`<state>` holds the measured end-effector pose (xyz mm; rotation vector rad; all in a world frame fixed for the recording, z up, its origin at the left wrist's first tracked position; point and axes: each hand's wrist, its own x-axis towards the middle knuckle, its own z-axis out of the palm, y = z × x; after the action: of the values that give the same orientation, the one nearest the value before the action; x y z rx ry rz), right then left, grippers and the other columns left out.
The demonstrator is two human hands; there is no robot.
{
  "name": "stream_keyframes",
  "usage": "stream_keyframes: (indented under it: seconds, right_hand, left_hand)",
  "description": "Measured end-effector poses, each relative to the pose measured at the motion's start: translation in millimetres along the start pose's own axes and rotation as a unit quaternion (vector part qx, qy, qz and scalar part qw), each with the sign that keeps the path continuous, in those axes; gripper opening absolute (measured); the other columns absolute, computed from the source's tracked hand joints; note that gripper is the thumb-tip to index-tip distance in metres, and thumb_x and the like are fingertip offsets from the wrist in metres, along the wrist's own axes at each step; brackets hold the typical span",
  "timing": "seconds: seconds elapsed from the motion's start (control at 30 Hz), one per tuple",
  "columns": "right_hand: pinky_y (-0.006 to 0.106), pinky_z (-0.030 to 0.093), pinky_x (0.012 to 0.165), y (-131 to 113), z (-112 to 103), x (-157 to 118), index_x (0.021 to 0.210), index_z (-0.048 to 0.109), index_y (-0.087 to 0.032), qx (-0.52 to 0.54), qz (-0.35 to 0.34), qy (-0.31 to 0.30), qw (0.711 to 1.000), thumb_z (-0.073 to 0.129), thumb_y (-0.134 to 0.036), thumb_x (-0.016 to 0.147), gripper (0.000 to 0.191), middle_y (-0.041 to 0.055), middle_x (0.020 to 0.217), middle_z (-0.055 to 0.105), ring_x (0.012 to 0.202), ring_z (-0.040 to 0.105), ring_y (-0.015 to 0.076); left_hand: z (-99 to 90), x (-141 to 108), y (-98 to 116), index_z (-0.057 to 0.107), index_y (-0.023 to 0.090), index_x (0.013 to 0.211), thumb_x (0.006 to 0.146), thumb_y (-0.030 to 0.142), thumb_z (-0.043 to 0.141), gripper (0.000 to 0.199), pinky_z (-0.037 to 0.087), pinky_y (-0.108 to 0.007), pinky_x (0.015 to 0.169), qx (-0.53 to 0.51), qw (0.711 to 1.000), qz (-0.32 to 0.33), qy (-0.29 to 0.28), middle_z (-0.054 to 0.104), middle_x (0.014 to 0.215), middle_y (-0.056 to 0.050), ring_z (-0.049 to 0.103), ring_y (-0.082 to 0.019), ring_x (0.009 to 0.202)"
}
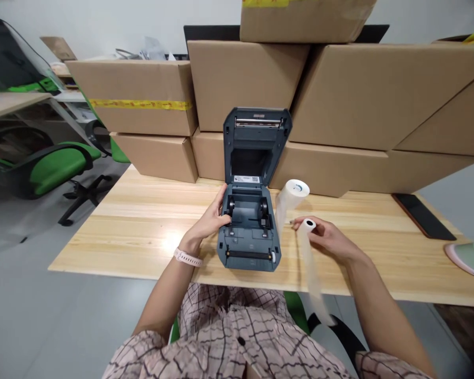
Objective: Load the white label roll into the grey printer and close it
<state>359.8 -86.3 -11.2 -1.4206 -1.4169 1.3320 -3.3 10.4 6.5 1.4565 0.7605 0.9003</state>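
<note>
A dark grey label printer (248, 242) stands on the wooden table with its lid (256, 137) raised and its roll bay bare. My left hand (212, 217) grips the printer's left side, thumb over the rim. To the right of the printer, my right hand (326, 235) is closed around a small paper roll (308, 225) with a black core hole; its loose strip hangs over the table's front edge. Just behind that hand, a larger white roll (294, 190) stands on the table, a strip of it trailing toward the printer's right side.
Cardboard boxes (245, 79) are stacked along the back of the table (142, 226). A black phone (423, 216) lies at the right, near a pale green and pink object (470, 258). Green chairs (59, 168) stand on the floor at the left.
</note>
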Motion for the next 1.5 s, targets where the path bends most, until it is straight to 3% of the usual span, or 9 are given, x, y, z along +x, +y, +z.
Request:
stream_keyframes:
  seconds: [0.13,0.2,0.3,0.43,0.53,0.7,0.83,1.07,1.5]
  right_hand:
    - [0.038,0.059,0.07,-52,22,-1,0.134,0.064,-0.031,-0.013,-0.067,-0.081,0.994,0.068,-0.065,0.088,0.057,0.0064,0.099,0.076,0.084,0.072,0.0245]
    - [0.038,0.059,0.076,-83,37,3,0.141,0.061,-0.032,-0.096,-0.136,-0.116,0.979,0.06,-0.062,0.095,0.055,0.0067,0.106,0.075,0.093,0.072,0.0248]
    - [0.044,0.054,0.095,-115,66,25,0.145,0.058,-0.029,-0.275,-0.237,-0.123,0.924,0.053,-0.053,0.101,0.05,0.0094,0.13,0.071,0.115,0.067,0.0286]
    - [0.053,0.047,0.099,-119,97,69,0.143,0.06,-0.023,-0.445,-0.287,-0.109,0.841,0.048,-0.041,0.103,0.045,0.0121,0.135,0.071,0.114,0.065,0.0335]
    - [0.05,0.047,0.093,-109,106,87,0.138,0.064,-0.019,-0.498,-0.272,-0.122,0.814,0.053,-0.039,0.1,0.044,0.0142,0.119,0.076,0.104,0.067,0.0332]
    - [0.052,0.044,0.104,-99,106,75,0.135,0.067,-0.023,-0.456,-0.311,-0.115,0.826,0.051,-0.038,0.103,0.038,0.0108,0.123,0.076,0.108,0.067,0.0286]
    - [0.056,0.04,0.115,-95,108,42,0.123,0.073,-0.025,-0.422,-0.331,-0.089,0.839,0.046,-0.035,0.108,0.033,0.0067,0.121,0.077,0.116,0.068,0.025]
    - [0.061,0.045,0.117,-79,118,-10,0.128,0.071,-0.028,-0.42,-0.344,-0.048,0.838,0.05,-0.028,0.107,0.03,0.0044,0.143,0.068,0.135,0.062,0.0265]
    - [0.063,0.043,0.119,-71,124,-27,0.126,0.073,-0.03,-0.382,-0.375,-0.011,0.844,0.057,-0.02,0.103,0.03,0.0015,0.137,0.072,0.135,0.063,0.0268]
  left_hand:
    - [-2.4,-1,0,0.019,0.023,0.168,0.072,0.023,0.073,0.109,0.01,-0.041,0.135,-0.008,1.0,0.001,-0.012,0.02,0.176,-0.006,0.013,-0.03,0.164]
    - [-4.8,-1,0,0.023,0.022,0.167,0.071,0.021,0.072,0.108,0.011,-0.042,0.135,-0.01,1.0,0.001,-0.019,0.024,0.175,-0.006,0.014,-0.031,0.164]
    - [-7.4,0,0,0.025,0.022,0.166,0.067,0.017,0.07,0.109,0.012,-0.042,0.135,-0.01,1.0,-0.003,-0.021,0.026,0.174,-0.006,0.016,-0.03,0.163]
    - [-7.5,0,-1,0.023,0.021,0.167,0.066,0.018,0.069,0.111,0.015,-0.044,0.134,-0.02,1.0,-0.009,-0.022,0.027,0.174,-0.007,0.021,-0.031,0.162]
    - [-7.1,1,-3,0.021,0.02,0.167,0.067,0.018,0.069,0.111,0.018,-0.045,0.133,-0.024,0.999,-0.004,-0.024,0.03,0.173,-0.009,0.024,-0.032,0.161]
    - [-5.9,3,-6,0.025,0.023,0.166,0.066,0.017,0.068,0.109,0.021,-0.045,0.132,-0.031,0.999,0.005,-0.03,0.033,0.171,-0.007,0.027,-0.031,0.16]
    - [-2.2,3,-3,0.028,0.017,0.165,0.063,0.015,0.065,0.108,0.019,-0.04,0.133,-0.021,1.0,0.004,-0.012,0.028,0.173,-0.009,0.023,-0.029,0.161]
    - [1.0,2,-2,0.029,0.017,0.164,0.069,0.02,0.07,0.104,0.022,-0.043,0.133,-0.028,0.999,0.011,-0.012,0.027,0.173,-0.01,0.028,-0.031,0.16]
    - [4.7,-2,1,0.027,0.021,0.165,0.078,0.033,0.077,0.101,0.025,-0.047,0.132,0.004,1.0,-0.004,-0.005,0.028,0.173,-0.01,0.028,-0.033,0.159]
